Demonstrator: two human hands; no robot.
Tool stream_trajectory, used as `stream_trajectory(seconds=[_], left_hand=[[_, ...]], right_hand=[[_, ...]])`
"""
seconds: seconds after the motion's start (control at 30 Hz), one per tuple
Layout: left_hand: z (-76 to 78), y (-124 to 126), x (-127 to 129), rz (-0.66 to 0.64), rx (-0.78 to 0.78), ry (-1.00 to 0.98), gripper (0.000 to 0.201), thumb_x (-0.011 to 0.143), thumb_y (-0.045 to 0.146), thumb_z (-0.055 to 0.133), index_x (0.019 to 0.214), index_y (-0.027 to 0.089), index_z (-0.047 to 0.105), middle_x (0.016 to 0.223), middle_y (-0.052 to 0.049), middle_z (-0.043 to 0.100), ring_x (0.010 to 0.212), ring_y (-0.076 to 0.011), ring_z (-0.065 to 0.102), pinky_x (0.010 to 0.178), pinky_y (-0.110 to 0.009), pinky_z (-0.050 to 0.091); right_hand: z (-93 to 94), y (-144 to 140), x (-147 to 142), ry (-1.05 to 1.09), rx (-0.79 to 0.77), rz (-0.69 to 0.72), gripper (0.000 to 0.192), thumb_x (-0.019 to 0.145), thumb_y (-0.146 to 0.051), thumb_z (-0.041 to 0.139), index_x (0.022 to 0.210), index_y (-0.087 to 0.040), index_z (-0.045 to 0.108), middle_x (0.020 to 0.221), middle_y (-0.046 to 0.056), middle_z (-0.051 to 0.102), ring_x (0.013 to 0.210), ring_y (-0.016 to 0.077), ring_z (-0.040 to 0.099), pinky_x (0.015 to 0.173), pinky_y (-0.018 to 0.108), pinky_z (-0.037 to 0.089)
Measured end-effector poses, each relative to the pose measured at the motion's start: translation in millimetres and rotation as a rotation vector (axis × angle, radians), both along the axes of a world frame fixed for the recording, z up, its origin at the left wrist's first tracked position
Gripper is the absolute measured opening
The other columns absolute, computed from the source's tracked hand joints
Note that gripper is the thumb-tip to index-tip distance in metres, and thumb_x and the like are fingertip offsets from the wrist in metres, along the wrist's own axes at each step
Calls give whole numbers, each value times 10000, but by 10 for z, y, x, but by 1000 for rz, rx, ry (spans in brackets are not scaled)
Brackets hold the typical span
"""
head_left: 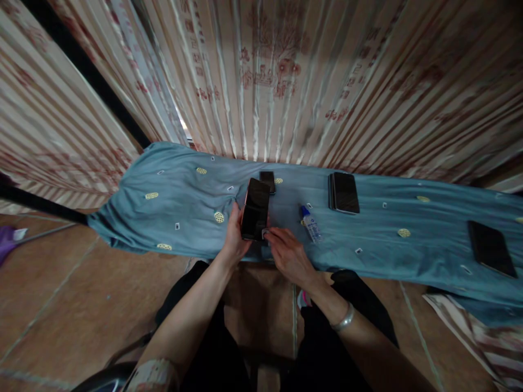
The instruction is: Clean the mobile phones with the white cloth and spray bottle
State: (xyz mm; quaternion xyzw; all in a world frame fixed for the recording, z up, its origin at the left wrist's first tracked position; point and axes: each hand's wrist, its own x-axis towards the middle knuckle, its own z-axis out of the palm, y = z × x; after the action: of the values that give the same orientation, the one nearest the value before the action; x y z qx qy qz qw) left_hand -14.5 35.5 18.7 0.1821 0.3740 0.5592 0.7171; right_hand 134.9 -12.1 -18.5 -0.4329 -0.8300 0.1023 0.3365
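A black smartphone (256, 204) is tilted up over the blue cloth, its dark glossy face toward me. My left hand (236, 231) wraps round its left and lower edge. At the lower right corner of the screen, the fingers of my right hand (288, 253) are pinched together on a small pale-edged thing, too small to make out. Just behind the phone lies a small dark square object (268, 178). To the right of my right hand, a clear bottle with a blue cap (311, 225) lies on its side.
The blue patterned cloth (196, 207) covers a long narrow surface. Dark flat devices, stacked (345, 193), lie right of the bottle; another dark flat device (492, 248) is at the far right. A pleated curtain (278, 109) hangs behind. Black poles (90, 71) stand at the left.
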Motion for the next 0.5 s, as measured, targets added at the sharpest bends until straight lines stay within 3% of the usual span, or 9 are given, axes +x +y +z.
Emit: stream_trajectory(seconds=[0.23,0.5], left_hand=[[-33,36,-17,14,-58,0,537,995,525,294,1093,158,673,877,-123,732,908,-273,708,820,-401,565],[-57,32,66,64,-95,-5,451,997,462,348,933,157,675,876,-130,736,992,-288,696,890,-393,544]], right_hand=[[-43,-45,-24,-7,34,16,400,949,-85,407,1254,-171,652,1167,135,673,1082,259,606,955,459,581],[13,-64,-127,-17,53,39,419,940,-78,416,1292,-165,627,1191,144,656,1099,271,593,967,465,570]])
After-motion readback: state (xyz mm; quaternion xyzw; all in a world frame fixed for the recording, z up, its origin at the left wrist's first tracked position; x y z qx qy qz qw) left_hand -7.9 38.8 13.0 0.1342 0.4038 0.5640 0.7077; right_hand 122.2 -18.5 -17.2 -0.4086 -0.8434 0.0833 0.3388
